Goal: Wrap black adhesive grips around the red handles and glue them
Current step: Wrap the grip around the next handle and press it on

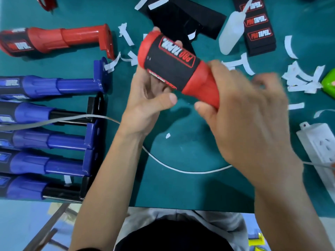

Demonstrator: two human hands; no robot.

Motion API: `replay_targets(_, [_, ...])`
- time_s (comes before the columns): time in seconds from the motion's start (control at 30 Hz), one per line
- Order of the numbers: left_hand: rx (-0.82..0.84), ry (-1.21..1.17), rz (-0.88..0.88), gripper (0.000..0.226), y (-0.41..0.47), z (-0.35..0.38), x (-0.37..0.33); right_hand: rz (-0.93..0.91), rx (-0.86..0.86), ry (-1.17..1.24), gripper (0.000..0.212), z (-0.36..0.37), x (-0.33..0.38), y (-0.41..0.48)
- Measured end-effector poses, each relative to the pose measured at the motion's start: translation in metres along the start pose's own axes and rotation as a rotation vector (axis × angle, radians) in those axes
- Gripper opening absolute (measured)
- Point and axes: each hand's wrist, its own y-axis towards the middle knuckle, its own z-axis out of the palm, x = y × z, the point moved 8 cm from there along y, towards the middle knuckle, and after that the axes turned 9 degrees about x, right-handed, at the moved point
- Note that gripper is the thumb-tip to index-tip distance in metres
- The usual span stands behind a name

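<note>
Closest in, the person's forearms (108,178) are stretching forward over the near edge of the tabletop (181,142), carrying both hands above it. Between them a red handle (199,87) is being held in the air, slanting from upper left to lower right. A black grip (172,62) with red-outlined lettering is sitting around its thick end.

The left hand (146,95) is cupping that wrapped end from beneath, its fingertips showing over the far side and its thumb lying just beside the seam. The right hand (244,113) is curling round the bare red neck, though motion blur is hiding how its fingers lie.

At the seam a loose edge with a whitish strip is standing slightly proud, so the wrap appears to be closing but not yet pressed flat. The next move is likely calling for the thumb to smooth that edge down, then for glue.

A white squeeze bottle (230,31) is lying beyond the hands, beside a stack of spare grips (257,28). White backing strips (299,78) are littering the surface. To the left, a wrapped red handle (54,40) and a row of blue handles (45,86) are lying flat.
</note>
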Motion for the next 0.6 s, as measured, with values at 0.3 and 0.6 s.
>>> replay_targets(0.3, [-0.067, -0.119, -0.053, 0.118, -0.002, -0.006, -0.003, 0.097, 0.358, 0.660, 0.066, 0.058, 0.009, 0.005])
replay_targets(0.6, [-0.601, 0.071, -0.120, 0.049, -0.007, -0.042, 0.001, 0.064, 0.518, 1.255, 0.057, 0.097, 0.020, 0.006])
